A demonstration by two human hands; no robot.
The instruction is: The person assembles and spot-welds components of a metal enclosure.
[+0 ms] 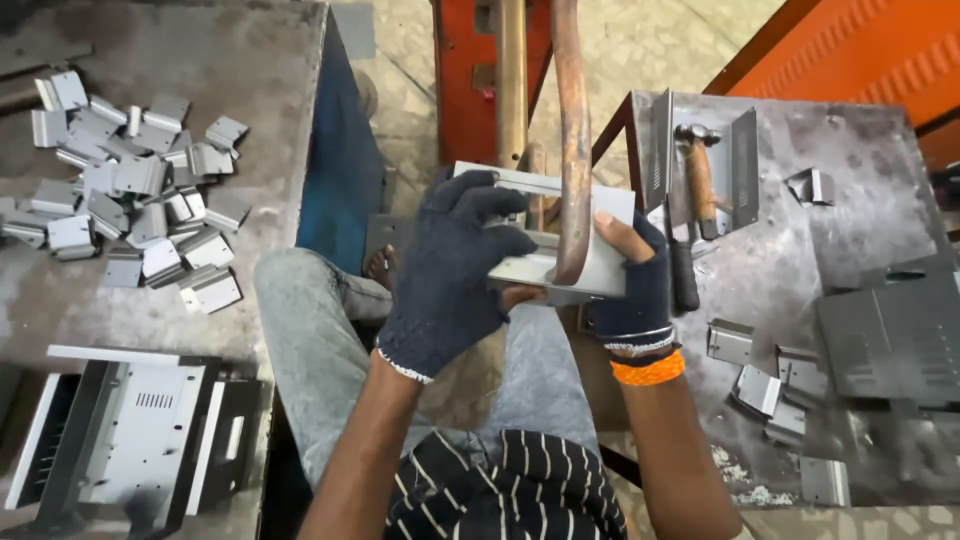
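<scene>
Gloved fingers (pixel 490 215) of the left hand (pixel 450 280) curled over the top and near face of one folded sheet-metal panel (pixel 600 270), pinching it from the left; bare fingertips (pixel 612 228) of the right hand (pixel 635 290), poking out of a cut-off glove, pressed flat against the panel's right end, clamping it from that side. Panel held level between both hands, above the lap, right behind one curved copper arm (pixel 572 140) that crosses in front of it, with a second straight copper rod (pixel 512 80) just beside that arm to the left. Two bangles, one silver and one orange (pixel 648 370), on the right wrist. On the right-hand steel table (pixel 880 200), near its left edge, one hammer (pixel 697 180) with a wooden handle lying in a bent metal channel; along the near edge roughly five small bent brackets (pixel 730 342), one more bracket toward the far side, and one dark perforated plate (pixel 895 335) at the right edge. On the left-hand table (pixel 270 100), a heap of small grey brackets (pixel 140 190) at its left edge, too many and too overlapped to count exactly, and at the near left corner a stack of pressed metal housings (pixel 140 430), number not clear.
</scene>
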